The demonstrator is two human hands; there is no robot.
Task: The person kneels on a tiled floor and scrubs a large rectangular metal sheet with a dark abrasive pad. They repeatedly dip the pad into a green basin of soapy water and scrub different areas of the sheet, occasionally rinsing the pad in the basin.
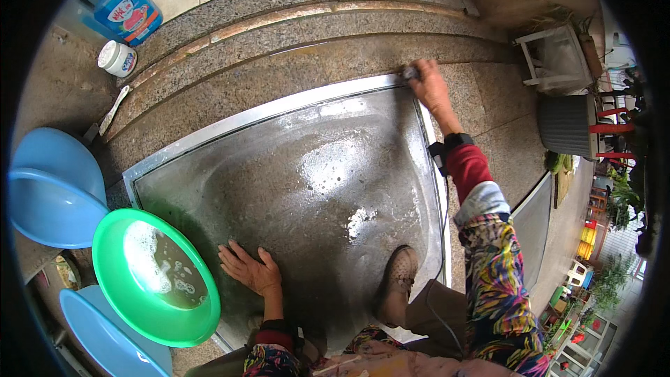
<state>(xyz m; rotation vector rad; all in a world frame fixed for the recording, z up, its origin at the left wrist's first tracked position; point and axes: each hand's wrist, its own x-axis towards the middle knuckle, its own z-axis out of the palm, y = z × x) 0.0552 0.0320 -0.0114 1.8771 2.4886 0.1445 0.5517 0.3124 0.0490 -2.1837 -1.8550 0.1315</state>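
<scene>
A large framed mesh screen (pixel 293 183) with a silvery metal frame lies flat and wet before me, its middle glistening. At the screen's far right corner, my right hand (pixel 430 86) grips a small grey scrubber (pixel 410 73), blurred, against the frame. My left hand (pixel 251 268) is spread palm down over the near left part of the mesh and holds nothing. Just left of it, a green plastic basin (pixel 205 319) overlaps the screen's edge and holds murky, sudsy water (pixel 175 277). My shoe (pixel 399 285) is at the screen's near right side.
Blue basins (pixel 57 183) (pixel 104 324) flank the green one. A blue detergent pump bottle (pixel 128 10), a white tub (pixel 117 58) and a white-handled tool (pixel 114 110) line the left. Granite steps (pixel 314 31) rise beyond; another screen (pixel 534 230) and a grey planter (pixel 565 123) are right.
</scene>
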